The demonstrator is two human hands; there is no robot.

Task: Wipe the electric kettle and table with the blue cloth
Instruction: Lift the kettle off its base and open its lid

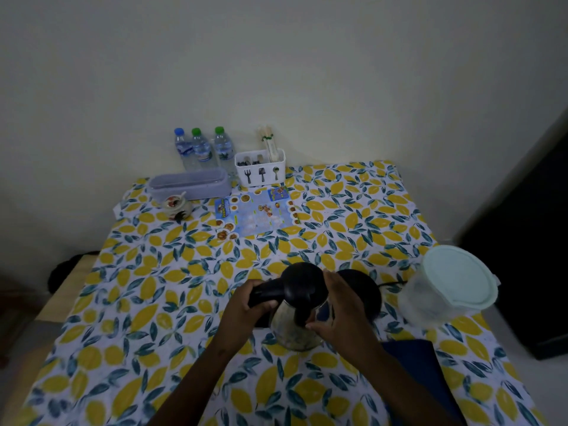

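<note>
Head view: all positions are given relative to the electric kettle (299, 315), listed near to far.
Blue cloth (421, 367): lies flat on the table (129, 302), near side and right of the kettle, partly under the right forearm. Soft and limp; judged easiest to gather by bunching it in the palm.
Left hand (246, 305): grip wrapped around the black handle on the kettle's left side.
Right hand (341, 312): fingers curled against the kettle's right wall, thumb near the lid edge; grip pressed to the body, no cloth in it.
Kettle: stands near the table's front centre, just left of its round black base (365, 290). Metal wall is judged smooth and slippery; weight depends on water inside, which cannot be told. Take hold at the handle and steady the wall.
Plastic jug (448, 287): right of the kettle, pale lid on; likely light and easily tipped.
Leaflet (255, 215): beyond the kettle, flat.
Cutlery holder (261, 172): far beyond, against the wall.
Water bottles (201, 149): far beyond, to the left.
</note>
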